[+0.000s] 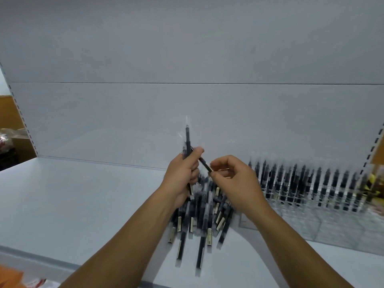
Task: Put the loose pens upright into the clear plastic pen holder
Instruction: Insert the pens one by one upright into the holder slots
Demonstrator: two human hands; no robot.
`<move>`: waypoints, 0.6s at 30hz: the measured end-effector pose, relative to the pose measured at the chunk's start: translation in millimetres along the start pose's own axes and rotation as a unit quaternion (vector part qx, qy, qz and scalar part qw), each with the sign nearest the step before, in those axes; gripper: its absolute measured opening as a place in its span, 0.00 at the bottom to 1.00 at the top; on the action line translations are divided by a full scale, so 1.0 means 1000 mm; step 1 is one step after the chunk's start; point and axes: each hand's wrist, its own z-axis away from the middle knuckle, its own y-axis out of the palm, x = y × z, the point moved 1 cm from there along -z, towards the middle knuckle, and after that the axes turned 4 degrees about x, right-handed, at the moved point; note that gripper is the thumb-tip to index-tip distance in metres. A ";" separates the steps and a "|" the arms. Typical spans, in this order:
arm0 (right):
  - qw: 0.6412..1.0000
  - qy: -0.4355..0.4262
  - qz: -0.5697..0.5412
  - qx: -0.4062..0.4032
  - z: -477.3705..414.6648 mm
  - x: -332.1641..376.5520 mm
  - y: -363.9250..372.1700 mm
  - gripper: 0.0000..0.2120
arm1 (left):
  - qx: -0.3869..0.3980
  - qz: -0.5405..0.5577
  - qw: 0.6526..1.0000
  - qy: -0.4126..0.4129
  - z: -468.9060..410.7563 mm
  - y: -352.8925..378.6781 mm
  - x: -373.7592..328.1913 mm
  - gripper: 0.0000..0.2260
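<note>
Head view. Q: Why clamp your left hand [182, 175] on the upright pen [188, 140]?
A: Likely bundling: your right hand [234, 179] pinches a second pen [205, 165] beside it; loose pens [201, 221] beneath your fingers, pen holder [301, 221] rightward.

Black pens [200, 215] wear clear glossy sleeves [198, 271]; the pen holder [332, 227] is clear plastic, the shelf [83, 204] smooth and matt.

Two hands [182, 171] [236, 179], at least two held pens [188, 140] [205, 165], one pile [199, 215], one holder [332, 223]
</note>
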 end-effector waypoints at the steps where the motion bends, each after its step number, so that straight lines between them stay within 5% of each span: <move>1: 1.000 -0.005 0.016 0.006 0.001 0.000 -0.006 0.08 | 0.010 -0.023 1.000 0.003 0.001 0.006 0.000 0.09; 10: 0.995 -0.033 0.094 -0.006 0.014 -0.014 -0.078 0.08 | 0.119 -0.139 0.983 0.036 0.008 0.076 0.009 0.07; 14: 0.990 -0.036 0.124 -0.061 0.021 -0.026 -0.128 0.12 | 0.142 -0.115 0.983 0.021 0.003 0.098 0.017 0.21; 18: 0.985 -0.022 0.132 -0.106 0.024 -0.038 -0.173 0.12 | 0.178 -0.088 0.980 0.000 -0.002 0.115 0.031 0.15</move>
